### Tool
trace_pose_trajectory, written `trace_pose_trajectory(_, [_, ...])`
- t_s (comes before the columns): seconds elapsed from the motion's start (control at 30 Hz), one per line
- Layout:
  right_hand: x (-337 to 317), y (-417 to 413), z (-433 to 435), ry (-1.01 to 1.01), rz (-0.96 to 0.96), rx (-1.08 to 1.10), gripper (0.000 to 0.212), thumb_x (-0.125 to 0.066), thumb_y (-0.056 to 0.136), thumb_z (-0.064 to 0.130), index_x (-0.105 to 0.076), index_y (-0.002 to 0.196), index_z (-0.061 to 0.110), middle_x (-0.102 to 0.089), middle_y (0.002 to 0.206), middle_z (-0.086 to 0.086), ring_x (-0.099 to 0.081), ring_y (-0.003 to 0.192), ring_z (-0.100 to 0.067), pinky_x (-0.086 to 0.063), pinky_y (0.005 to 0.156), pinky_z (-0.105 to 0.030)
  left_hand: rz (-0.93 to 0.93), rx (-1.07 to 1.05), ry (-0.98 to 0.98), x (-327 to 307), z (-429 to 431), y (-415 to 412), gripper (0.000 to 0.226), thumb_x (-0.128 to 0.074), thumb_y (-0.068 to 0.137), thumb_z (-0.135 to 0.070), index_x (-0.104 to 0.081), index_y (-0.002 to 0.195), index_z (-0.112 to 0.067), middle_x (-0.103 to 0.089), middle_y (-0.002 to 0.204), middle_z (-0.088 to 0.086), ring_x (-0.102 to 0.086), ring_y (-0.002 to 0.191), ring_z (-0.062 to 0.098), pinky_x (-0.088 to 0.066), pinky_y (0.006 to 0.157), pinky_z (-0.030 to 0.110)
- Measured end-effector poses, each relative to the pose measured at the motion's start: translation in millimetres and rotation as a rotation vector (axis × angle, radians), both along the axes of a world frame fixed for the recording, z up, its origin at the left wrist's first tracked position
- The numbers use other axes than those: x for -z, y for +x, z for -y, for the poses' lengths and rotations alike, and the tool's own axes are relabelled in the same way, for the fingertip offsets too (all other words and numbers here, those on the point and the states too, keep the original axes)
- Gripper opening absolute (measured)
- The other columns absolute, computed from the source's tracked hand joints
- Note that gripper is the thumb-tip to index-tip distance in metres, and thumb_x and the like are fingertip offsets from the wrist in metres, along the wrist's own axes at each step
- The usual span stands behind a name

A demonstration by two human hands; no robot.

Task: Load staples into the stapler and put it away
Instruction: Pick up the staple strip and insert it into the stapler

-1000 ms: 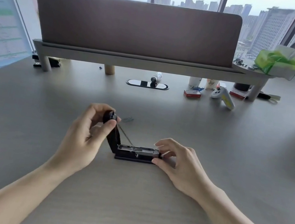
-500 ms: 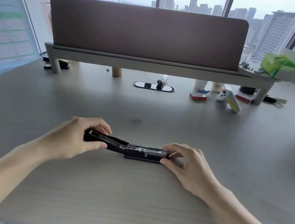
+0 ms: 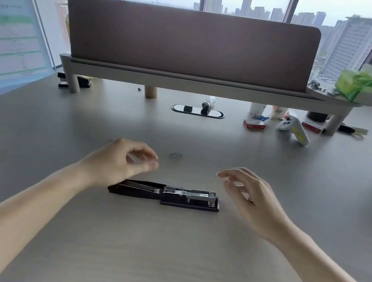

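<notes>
Now both hands hover above the desk (image 3: 162,247), neither touching anything. My left hand (image 3: 124,162) is loosely curled, thumb near fingertips, with nothing in it that I can make out; motion blur softens the fingers. My right hand (image 3: 249,195) is spread open and empty, palm turned inward.

Stapler (image 3: 166,194) lies on the desk between and just below the hands, folded out flat: black top arm swung back to the left, metal magazine facing up on the right. I judge it is laid this way so the channel stays exposed and steady for loading without being held.

Strip of staples (image 3: 175,154) sits on the desk beyond the stapler, nearer the left hand, apart from both. Likely the next thing to pick up; small and thin, so it calls for a fingertip pinch.

Red box (image 3: 254,124), possibly the staple supply, sits far back near the shelf (image 3: 189,84).

Loading not yet done.
</notes>
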State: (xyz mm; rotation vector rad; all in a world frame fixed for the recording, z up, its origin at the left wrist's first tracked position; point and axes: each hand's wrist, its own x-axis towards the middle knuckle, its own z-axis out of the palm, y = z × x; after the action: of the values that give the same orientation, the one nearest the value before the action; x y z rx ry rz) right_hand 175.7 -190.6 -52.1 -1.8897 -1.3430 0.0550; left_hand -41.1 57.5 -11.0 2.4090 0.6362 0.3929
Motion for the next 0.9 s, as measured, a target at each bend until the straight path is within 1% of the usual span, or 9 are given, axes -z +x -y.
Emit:
trace_pose_trajectory(0.07, [-1.7, 13.3, -8.1, -0.035, 0.068, 0.055, 0.021, -0.063, 0.102, 0.018, -0.077, 0.118, 0.016, -0.075, 0.112, 0.005, -0.070, 0.100, -0.006, -0.056, 0.089, -0.025, 0.001, -0.052, 0.074, -0.3, -2.6, 33.8, 0.031, -0.076, 0.090, -0.045, -0.078, 0.113, -0.024, -0.079, 0.112, -0.009, -0.072, 0.101, 0.007, -0.055, 0.099, 0.033])
trace_pose_trajectory(0.13, [3.4, 20.8, -13.9, -0.102, 0.150, 0.073, 0.024, -0.067, 0.099, 0.016, -0.075, 0.121, 0.014, -0.076, 0.115, 0.002, -0.069, 0.103, -0.015, -0.055, 0.093, -0.031, -0.044, -0.072, 0.157, 5.1, -4.5, 65.1, 0.039, -0.078, 0.090, -0.041, -0.075, 0.121, -0.018, -0.077, 0.123, -0.002, -0.068, 0.103, 0.013, -0.048, 0.094, 0.025])
trace_pose_trajectory(0.23, [13.2, 22.6, -15.6, -0.145, 0.226, 0.060, 0.025, -0.070, 0.096, 0.023, -0.074, 0.120, 0.017, -0.074, 0.116, 0.003, -0.064, 0.112, -0.019, -0.048, 0.098, -0.028, -0.110, -0.092, 0.218, 19.6, -9.4, 96.3, 0.046, -0.080, 0.089, -0.036, -0.071, 0.128, -0.012, -0.074, 0.130, 0.005, -0.069, 0.114, 0.024, -0.044, 0.091, 0.024])
trace_pose_trajectory(0.3, [15.2, 24.0, -15.2, -0.140, 0.226, 0.066, 0.024, -0.071, 0.095, 0.027, -0.074, 0.118, 0.019, -0.073, 0.115, 0.005, -0.061, 0.112, -0.018, -0.044, 0.095, -0.021, -0.106, -0.121, 0.271, 27.6, -13.1, 105.9, 0.041, -0.080, 0.088, -0.033, -0.074, 0.122, -0.013, -0.078, 0.119, 0.006, -0.073, 0.109, 0.026, -0.051, 0.093, 0.029])
trace_pose_trajectory(0.4, [15.2, 26.7, -16.4, -0.140, 0.224, 0.071, 0.024, -0.071, 0.094, 0.028, -0.074, 0.117, 0.019, -0.073, 0.113, 0.005, -0.061, 0.110, -0.017, -0.045, 0.093, -0.022, -0.024, -0.122, 0.307, 35.7, -15.8, 112.7, 0.025, -0.080, 0.087, -0.022, -0.079, 0.110, -0.014, -0.082, 0.099, 0.003, -0.074, 0.085, 0.021, -0.059, 0.091, 0.034])
trace_pose_trajectory(0.57, [15.7, 25.7, -16.3, -0.113, 0.182, 0.083, 0.023, -0.070, 0.096, 0.029, -0.076, 0.116, 0.018, -0.074, 0.108, 0.005, -0.064, 0.104, -0.014, -0.042, 0.085, -0.015, 0.085, -0.016, 0.278, 30.8, 1.0, 110.1, 0.019, -0.079, 0.089, -0.013, -0.079, 0.108, -0.012, -0.082, 0.095, 0.002, -0.069, 0.074, 0.015, -0.062, 0.085, 0.034])
trace_pose_trajectory(0.67, [10.4, 22.9, -16.4, -0.049, 0.033, 0.111, 0.020, -0.065, 0.101, 0.027, -0.076, 0.115, 0.018, -0.077, 0.104, 0.006, -0.069, 0.094, -0.006, -0.046, 0.082, -0.007, 0.222, 0.131, 0.257, 15.1, 30.2, 97.3, 0.017, -0.081, 0.088, -0.010, -0.077, 0.105, -0.011, -0.078, 0.094, -0.001, -0.074, 0.078, 0.015, -0.061, 0.076, 0.026])
trace_pose_trajectory(0.8, [-15.6, 10.2, -25.0, -0.028, -0.393, 0.064, 0.020, -0.060, 0.104, 0.028, -0.074, 0.105, 0.015, -0.082, 0.086, -0.003, -0.074, 0.074, -0.012, -0.060, 0.078, -0.033, 0.353, 0.284, 0.305, 1.7, 61.4, 73.1, 0.023, -0.083, 0.088, -0.012, -0.075, 0.109, -0.012, -0.079, 0.095, -0.003, -0.075, 0.080, 0.008, -0.059, 0.079, 0.018])
trace_pose_trajectory(0.9, [-35.5, -3.4, -25.9, 0.000, -0.658, -0.030, 0.030, -0.060, 0.105, 0.028, -0.075, 0.097, 0.002, -0.081, 0.089, -0.017, -0.072, 0.071, -0.018, -0.060, 0.075, -0.034, 0.395, 0.340, 0.354, -1.4, 72.2, 62.3, 0.022, -0.080, 0.092, -0.016, -0.071, 0.112, -0.013, -0.080, 0.102, -0.005, -0.073, 0.088, 0.005, -0.059, 0.083, 0.025])
